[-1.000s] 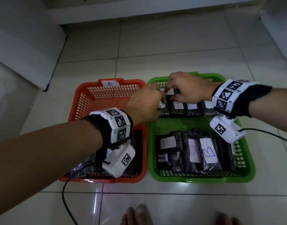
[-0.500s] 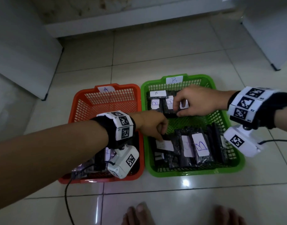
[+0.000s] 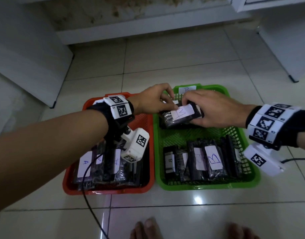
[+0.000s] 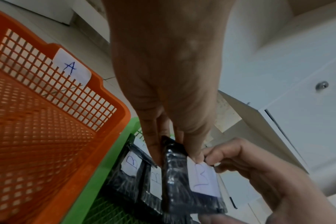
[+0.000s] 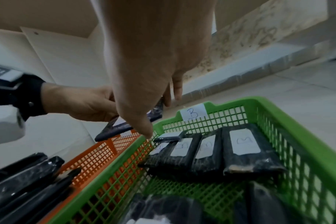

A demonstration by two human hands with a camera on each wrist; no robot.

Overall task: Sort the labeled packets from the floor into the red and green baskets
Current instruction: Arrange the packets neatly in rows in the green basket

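Note:
A black packet with a white "B" label [image 3: 181,114] hangs over the far end of the green basket [image 3: 208,186]. My left hand [image 3: 165,103] pinches its left corner, and the left wrist view shows that pinch [image 4: 175,151] on the packet [image 4: 182,181]. My right hand [image 3: 194,112] grips its right end, thumb underneath [image 5: 161,112]. Below it lies a row of B packets [image 5: 244,151]; more stand in the near half [image 3: 213,159]. The red basket [image 3: 144,187], tagged "A" [image 4: 71,68], holds A packets [image 3: 86,163] at its near end.
The two baskets sit side by side on a pale tiled floor. My bare feet [image 3: 146,228] are near the bottom edge, and a black cable [image 3: 89,204] trails from the left wrist. White cabinets stand at left [image 3: 27,57] and right [image 3: 286,49].
My left hand left the near row of the green basket and rose to meet the right. Both now hold one B packet lifted above the far row.

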